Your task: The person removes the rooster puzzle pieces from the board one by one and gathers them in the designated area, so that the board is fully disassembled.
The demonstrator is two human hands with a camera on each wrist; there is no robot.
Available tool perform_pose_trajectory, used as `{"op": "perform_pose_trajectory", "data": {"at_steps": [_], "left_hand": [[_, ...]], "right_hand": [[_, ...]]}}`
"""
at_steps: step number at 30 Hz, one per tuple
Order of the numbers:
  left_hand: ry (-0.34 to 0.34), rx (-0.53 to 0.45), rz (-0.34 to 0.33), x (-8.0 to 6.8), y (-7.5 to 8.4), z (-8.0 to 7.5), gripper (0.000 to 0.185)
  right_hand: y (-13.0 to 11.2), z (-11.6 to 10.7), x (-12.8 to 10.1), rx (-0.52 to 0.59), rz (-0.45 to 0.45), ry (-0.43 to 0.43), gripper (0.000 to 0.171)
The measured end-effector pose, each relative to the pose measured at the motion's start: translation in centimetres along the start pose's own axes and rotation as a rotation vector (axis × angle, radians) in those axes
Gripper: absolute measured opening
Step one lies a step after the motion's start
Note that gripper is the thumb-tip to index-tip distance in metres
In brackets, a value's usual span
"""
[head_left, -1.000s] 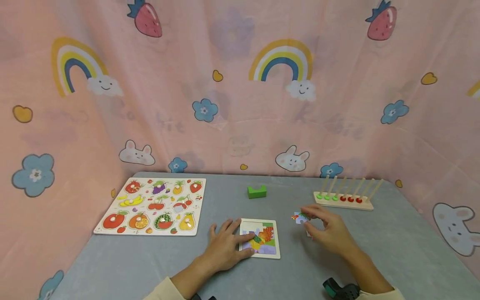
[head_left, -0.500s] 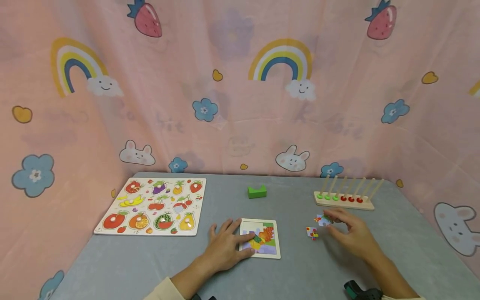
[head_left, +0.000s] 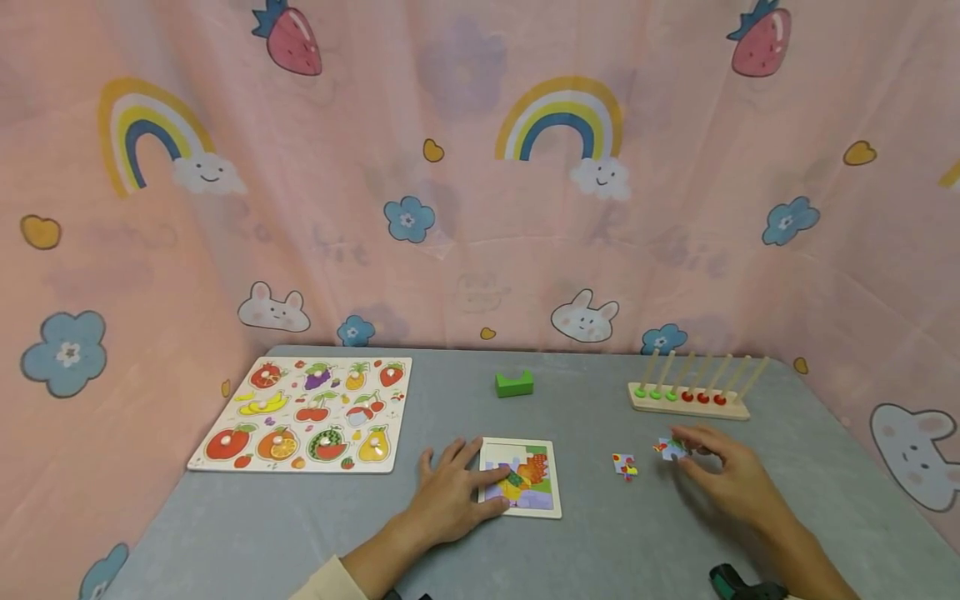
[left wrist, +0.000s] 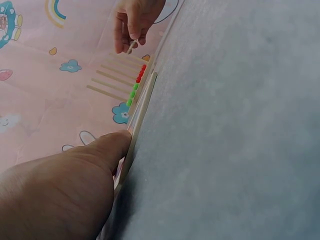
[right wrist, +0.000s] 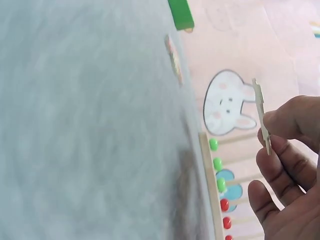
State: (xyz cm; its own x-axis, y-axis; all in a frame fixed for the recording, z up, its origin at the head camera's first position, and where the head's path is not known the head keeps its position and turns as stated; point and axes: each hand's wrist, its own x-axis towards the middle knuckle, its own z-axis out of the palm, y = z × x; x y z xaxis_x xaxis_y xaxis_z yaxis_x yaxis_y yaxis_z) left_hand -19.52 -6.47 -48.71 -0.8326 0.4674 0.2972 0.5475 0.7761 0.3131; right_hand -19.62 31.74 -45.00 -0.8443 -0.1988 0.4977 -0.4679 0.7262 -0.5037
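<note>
While the left hand [head_left: 450, 497] lies flat on the desk [head_left: 300, 533], fingers straight on the puzzle tray [head_left: 521, 477], the right hand [head_left: 731, 479] pinches a puzzle piece [head_left: 670, 448] — another piece [head_left: 624, 465] lies nearby. Left wrist: thumb against the tray's edge. Right wrist: fingers [right wrist: 280, 165] clamp the piece [right wrist: 261, 115] edge-on, above the desk — the bead rack [right wrist: 220, 180] behind.

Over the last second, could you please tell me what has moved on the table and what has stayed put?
The right hand carried a jigsaw piece, pinched in its fingers, rightward away from the puzzle tray, uncovering a second loose piece on the table. The left hand stayed resting on the tray's left edge; nothing else moved.
</note>
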Motion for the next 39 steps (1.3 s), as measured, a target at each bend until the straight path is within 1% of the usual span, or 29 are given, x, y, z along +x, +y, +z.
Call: {"op": "perform_pose_trajectory", "data": {"at_steps": [4,6,11,18,25,29,33,39], "left_hand": [[0.004,0.008,0.003,0.0,0.1,-0.1,0.046],[0.004,0.011,0.004,0.0,0.1,-0.2,0.046],[-0.002,0.008,0.004,-0.1,0.2,-0.3,0.047],[-0.007,0.011,0.000,0.0,0.2,-0.4,0.047],[-0.008,0.011,0.001,0.0,0.1,-0.3,0.047],[-0.007,0.006,0.002,0.0,0.1,-0.4,0.047],[-0.006,0.009,0.002,0.0,0.0,-0.4,0.047],[-0.013,0.005,0.003,0.0,0.0,-0.3,0.047]], "right_hand": [[0.7,0.1,-0.3,0.021,0.000,-0.009,0.046],[1.0,0.1,-0.4,0.047,0.001,-0.018,0.045],[1.6,0.4,-0.7,0.068,0.012,-0.033,0.040],[2.2,0.8,-0.9,0.113,0.022,-0.069,0.042],[2.6,1.1,-0.9,0.063,0.026,-0.081,0.044],[2.8,1.2,-0.9,0.048,0.039,-0.104,0.045],[2.7,1.0,-0.8,0.047,0.078,-0.127,0.043],[1.5,-0.1,-0.2,-0.002,0.142,-0.154,0.042]]}}
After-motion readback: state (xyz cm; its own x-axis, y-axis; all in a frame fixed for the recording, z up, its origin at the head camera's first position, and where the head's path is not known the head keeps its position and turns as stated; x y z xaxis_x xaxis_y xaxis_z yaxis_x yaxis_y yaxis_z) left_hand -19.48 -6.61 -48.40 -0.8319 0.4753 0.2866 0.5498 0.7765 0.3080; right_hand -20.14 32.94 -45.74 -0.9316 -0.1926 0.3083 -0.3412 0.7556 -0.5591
